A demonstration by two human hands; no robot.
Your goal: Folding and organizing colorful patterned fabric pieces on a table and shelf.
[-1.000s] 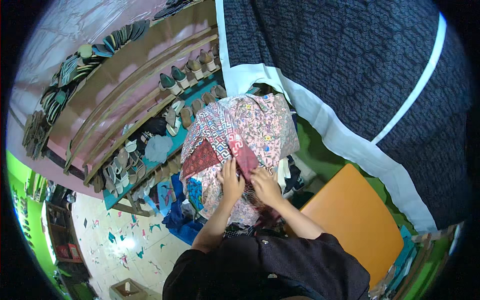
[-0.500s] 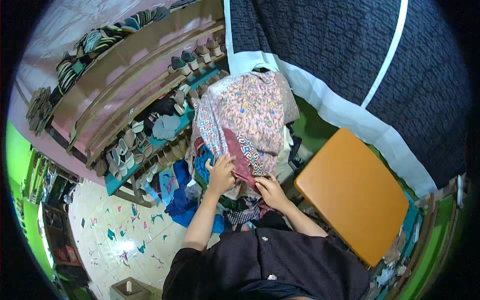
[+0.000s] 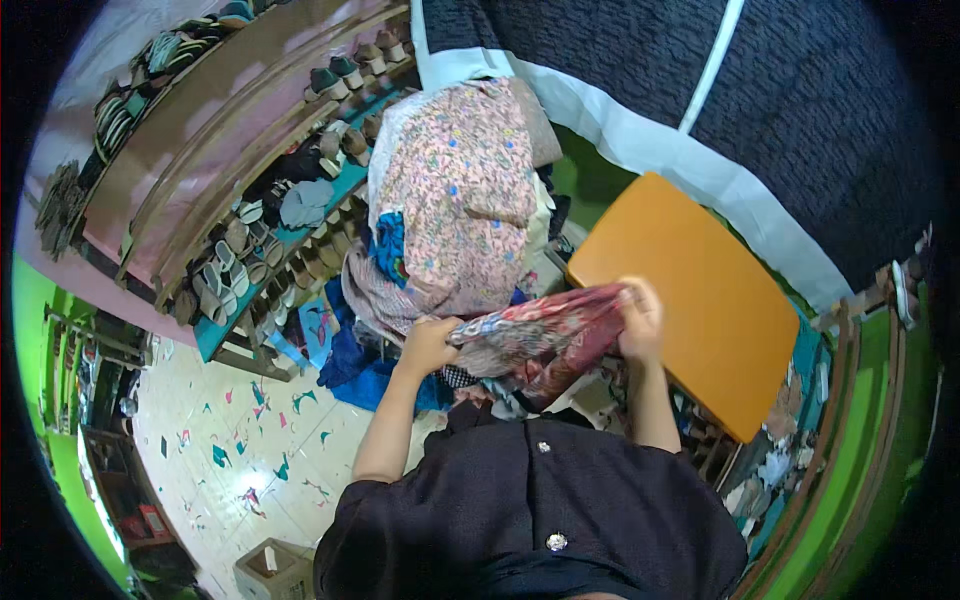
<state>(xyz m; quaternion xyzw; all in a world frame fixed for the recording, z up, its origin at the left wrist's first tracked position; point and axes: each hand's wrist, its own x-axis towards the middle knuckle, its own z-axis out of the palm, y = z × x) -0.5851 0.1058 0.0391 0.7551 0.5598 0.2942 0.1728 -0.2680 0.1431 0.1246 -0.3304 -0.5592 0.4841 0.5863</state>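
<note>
A red and grey patterned cloth (image 3: pixel 545 340) is stretched between my two hands, in front of my chest. My left hand (image 3: pixel 430 345) is closed on its left end, and my right hand (image 3: pixel 641 318), slightly blurred, grips its raised right end. The cloth sags between them, partly hiding the clothes below. Just beyond lies a tall heap of clothes, topped by a pink floral garment (image 3: pixel 465 190). A bright blue patterned piece (image 3: pixel 391 240) pokes out at the heap's left side.
An orange tabletop (image 3: pixel 700 300) stands close to my right hand. Shoe racks (image 3: pixel 270 240) with sandals and shoes line the left. Small coloured scraps lie on the tiled floor (image 3: pixel 330 405). A dark curtain (image 3: pixel 600 60) with white trim hangs behind the heap.
Both hands have lifted the red patterned cloth off the heap and drawn it nearer. My right hand has moved right and up, spreading the cloth. The view has shifted.
</note>
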